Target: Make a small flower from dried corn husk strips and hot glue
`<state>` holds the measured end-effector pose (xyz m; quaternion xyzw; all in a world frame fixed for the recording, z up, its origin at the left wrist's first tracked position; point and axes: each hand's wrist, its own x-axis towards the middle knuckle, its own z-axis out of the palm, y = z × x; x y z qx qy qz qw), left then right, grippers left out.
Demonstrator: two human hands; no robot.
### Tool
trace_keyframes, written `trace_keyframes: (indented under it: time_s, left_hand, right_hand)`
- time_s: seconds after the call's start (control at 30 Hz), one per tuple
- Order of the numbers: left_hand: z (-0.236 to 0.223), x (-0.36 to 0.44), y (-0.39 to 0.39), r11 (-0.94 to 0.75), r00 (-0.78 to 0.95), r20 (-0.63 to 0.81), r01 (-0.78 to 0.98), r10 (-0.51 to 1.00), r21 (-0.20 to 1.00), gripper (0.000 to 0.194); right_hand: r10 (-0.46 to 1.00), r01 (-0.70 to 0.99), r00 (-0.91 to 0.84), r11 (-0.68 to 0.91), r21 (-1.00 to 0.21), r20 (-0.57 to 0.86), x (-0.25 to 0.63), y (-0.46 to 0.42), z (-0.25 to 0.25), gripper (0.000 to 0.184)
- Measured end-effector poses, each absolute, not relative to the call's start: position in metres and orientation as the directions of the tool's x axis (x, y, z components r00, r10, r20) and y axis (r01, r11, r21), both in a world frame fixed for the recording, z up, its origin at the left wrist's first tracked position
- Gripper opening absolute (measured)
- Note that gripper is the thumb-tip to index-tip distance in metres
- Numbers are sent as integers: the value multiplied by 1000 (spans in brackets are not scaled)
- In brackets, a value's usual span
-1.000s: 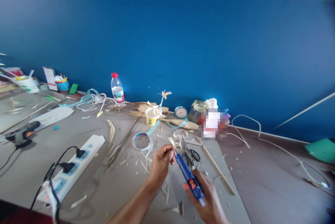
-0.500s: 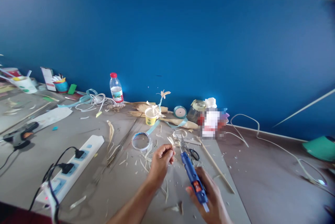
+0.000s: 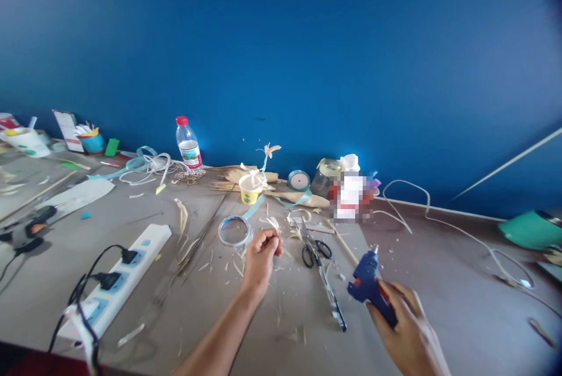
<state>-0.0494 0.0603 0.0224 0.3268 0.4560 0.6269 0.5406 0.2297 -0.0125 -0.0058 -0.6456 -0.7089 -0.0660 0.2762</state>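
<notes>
My left hand (image 3: pixel 260 260) is closed in a pinch on a small pale piece of dried husk (image 3: pixel 273 224), its tip showing above the fingers. Wrapped around the handle of a blue glue gun (image 3: pixel 367 281) is my right hand (image 3: pixel 406 326); the nozzle points up and away. Scissors with black handles (image 3: pixel 324 248) lie between the hands, beside a long thin dark tool (image 3: pixel 331 294). Just left of the left hand is a tape roll (image 3: pixel 220 229). Behind it stands a yellow-and-white cup (image 3: pixel 249 195) with a husk flower (image 3: pixel 271 150) on a blue-wrapped stem.
A white power strip (image 3: pixel 118 288) with black plugs lies at left, near another glue gun (image 3: pixel 26 232). A red-capped bottle (image 3: pixel 189 150), ribbon spool (image 3: pixel 298 180) and glass jar (image 3: pixel 324 180) stand along the blue partition (image 3: pixel 281 60). Husk scraps litter the table.
The glue gun in my right hand has swung to the right, away from my left hand, uncovering the scissors. My left hand still pinches the husk piece. The view has shifted slightly.
</notes>
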Motion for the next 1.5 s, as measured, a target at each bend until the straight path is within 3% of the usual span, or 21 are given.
trace_keyframes:
  time_s: [0.1,0.27,0.43,0.5,0.57,0.63,0.73,0.8,1.0,1.27,1.5]
  left_hand:
    - [21,-53,63,-25,-246,-78,-390,966,920,18]
    - [19,-55,64,-31,-272,-85,-395,959,918,18]
    - [20,-54,65,-33,-280,-85,-390,956,920,18]
    - [21,-53,64,-27,-278,-86,-382,957,924,18]
    - [22,-52,63,-14,-272,-95,-371,958,928,19]
    - [22,-52,62,4,-257,-104,-364,961,931,21]
    - [21,-53,62,18,-225,-106,-362,969,932,24]
    - [20,-53,63,15,-215,-100,-361,971,932,25]
    - [19,-54,64,8,-220,-102,-392,970,920,24]
    - [20,-54,64,0,-229,-106,-420,968,908,23]
    - [17,-53,65,1,-221,-106,-429,969,903,25]
  right_hand:
    - [912,966,46,64,-251,407,250,-15,-26,37]
    - [940,954,61,44,-296,336,264,-18,-44,35]
    - [936,968,118,-35,-247,331,264,-14,-19,45]
    - [916,940,138,-1,-342,376,248,-6,3,41]
    - [945,876,95,69,-477,311,217,7,25,35]
    - [972,820,-70,185,-542,226,177,28,43,30]
    - [964,845,-255,258,-469,71,118,60,54,28]
    - [948,921,-293,247,-300,-120,89,77,54,28]
    - [938,962,-261,231,-149,-230,53,92,42,25]
    - [934,967,-237,200,-156,-268,54,96,44,20]
    - [941,938,-291,245,-246,-173,74,94,58,25]
